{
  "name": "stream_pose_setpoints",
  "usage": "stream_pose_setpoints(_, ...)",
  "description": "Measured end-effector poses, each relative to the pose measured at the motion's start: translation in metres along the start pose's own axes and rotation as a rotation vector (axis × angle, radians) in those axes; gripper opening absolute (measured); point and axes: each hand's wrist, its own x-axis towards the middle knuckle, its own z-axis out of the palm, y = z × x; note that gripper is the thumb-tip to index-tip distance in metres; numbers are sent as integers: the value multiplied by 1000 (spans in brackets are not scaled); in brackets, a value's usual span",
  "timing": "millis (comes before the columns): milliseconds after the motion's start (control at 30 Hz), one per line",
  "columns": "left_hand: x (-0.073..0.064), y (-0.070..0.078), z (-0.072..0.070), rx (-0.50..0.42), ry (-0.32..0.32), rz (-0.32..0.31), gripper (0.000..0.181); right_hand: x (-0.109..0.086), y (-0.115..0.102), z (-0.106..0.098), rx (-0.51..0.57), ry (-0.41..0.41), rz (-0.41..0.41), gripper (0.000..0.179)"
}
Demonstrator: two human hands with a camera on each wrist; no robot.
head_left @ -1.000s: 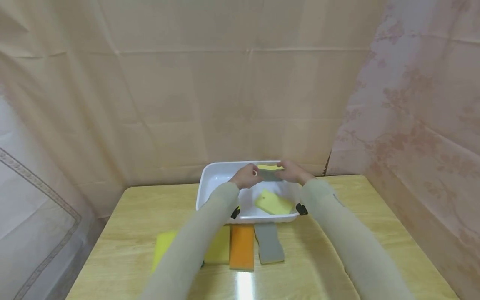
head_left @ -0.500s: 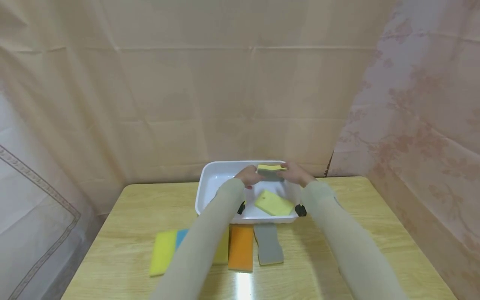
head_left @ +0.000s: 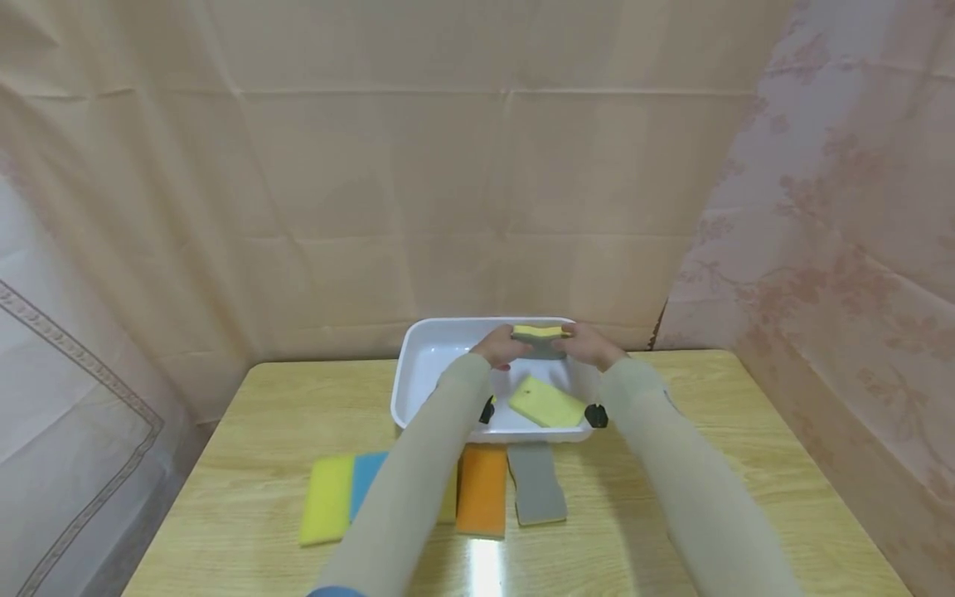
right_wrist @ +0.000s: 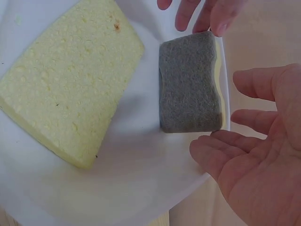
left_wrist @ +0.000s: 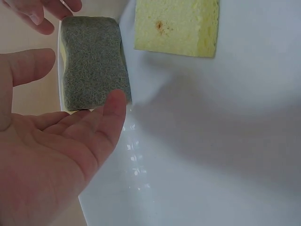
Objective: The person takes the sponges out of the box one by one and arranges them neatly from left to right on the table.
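Note:
A grey-and-yellow scouring sponge (head_left: 543, 346) stands on edge along the far wall of the white tray (head_left: 409, 373). My left hand (head_left: 500, 347) is at its left end, fingertips against the edge, thumb held apart in the left wrist view. At the right end is my right hand (head_left: 589, 345), its fingers loosely extended beside the sponge and its thumb away from it. The grey scouring face (right_wrist: 190, 82) points toward me in the right wrist view. A pale yellow sponge (head_left: 547, 402) with a brown spot lies flat in the tray's near right part.
In front of the tray, a row of sponges lies on the wooden table (head_left: 246, 464): yellow (head_left: 328, 500), blue (head_left: 366, 478), orange (head_left: 482, 491) and grey (head_left: 537, 484). My left forearm covers part of the row. A beige cloth (head_left: 358, 199) hangs behind the table.
My left hand has shifted slightly right, against the scouring sponge's end. The left forearm moved with it, uncovering the blue sponge on the table. The right hand has barely moved.

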Motion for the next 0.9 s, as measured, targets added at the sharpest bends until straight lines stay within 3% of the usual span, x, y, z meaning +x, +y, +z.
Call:
stream_pose_setpoints(433, 6, -5, 1, 25, 5, -26, 50, 4, -1, 3, 9, 27, -67, 67)
stream_pose_setpoints(667, 8, -8, 1, 62, 15, -56, 42, 5, 1, 5, 35, 19, -21, 69)
stream_pose_setpoints(900, 7, -7, 0, 76, 20, -69, 43, 3, -1, 5, 1, 30, -29, 66)
